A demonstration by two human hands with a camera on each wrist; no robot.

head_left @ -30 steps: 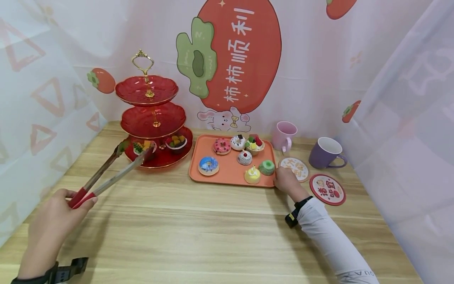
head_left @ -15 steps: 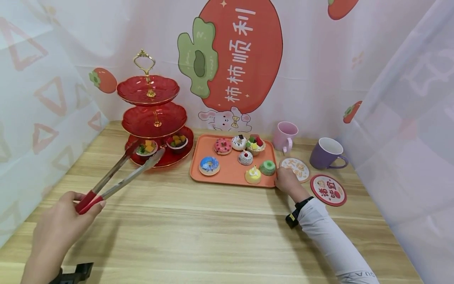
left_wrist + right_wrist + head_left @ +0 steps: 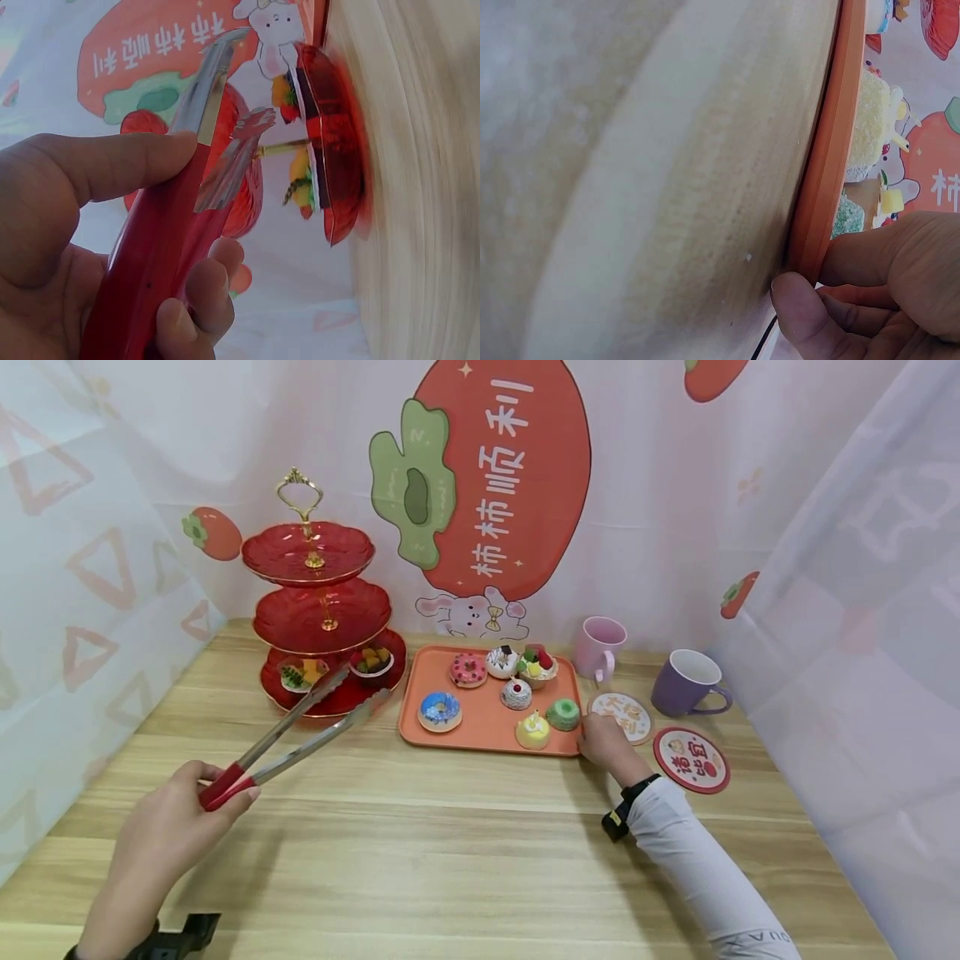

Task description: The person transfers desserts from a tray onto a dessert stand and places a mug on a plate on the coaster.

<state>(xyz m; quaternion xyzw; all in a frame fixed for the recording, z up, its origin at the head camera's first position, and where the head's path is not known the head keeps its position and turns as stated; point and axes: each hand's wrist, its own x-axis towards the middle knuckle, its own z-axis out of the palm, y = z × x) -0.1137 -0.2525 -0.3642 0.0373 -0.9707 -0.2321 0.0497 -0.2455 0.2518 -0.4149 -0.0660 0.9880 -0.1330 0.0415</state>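
My left hand [image 3: 168, 827] grips metal tongs [image 3: 307, 746] by their red handles. The tongs' arms are spread with nothing between them, and their tips reach in front of the red three-tier stand [image 3: 322, 618]. On its bottom tier sit two small fruit-topped tarts, a left one [image 3: 303, 675] and a right one [image 3: 372, 663]. With thumb and fingers, my right hand [image 3: 611, 745] pinches the front right corner of an orange tray [image 3: 468, 741]. A blue donut [image 3: 440, 712], a pink donut [image 3: 468, 669], a green cake [image 3: 563, 714] and several other sweets lie on it.
Behind the tray's right end stands a pink mug [image 3: 598, 647], with a purple mug [image 3: 686, 681] farther right. A pale round coaster [image 3: 622, 714] and a red-rimmed coaster [image 3: 692, 760] lie near my right hand. Printed cloth [image 3: 652, 485] encloses the table.
My left hand has moved the tongs rightward, away from the left tart they were around. That tart stays on the bottom tier. My right hand keeps its place at the tray.
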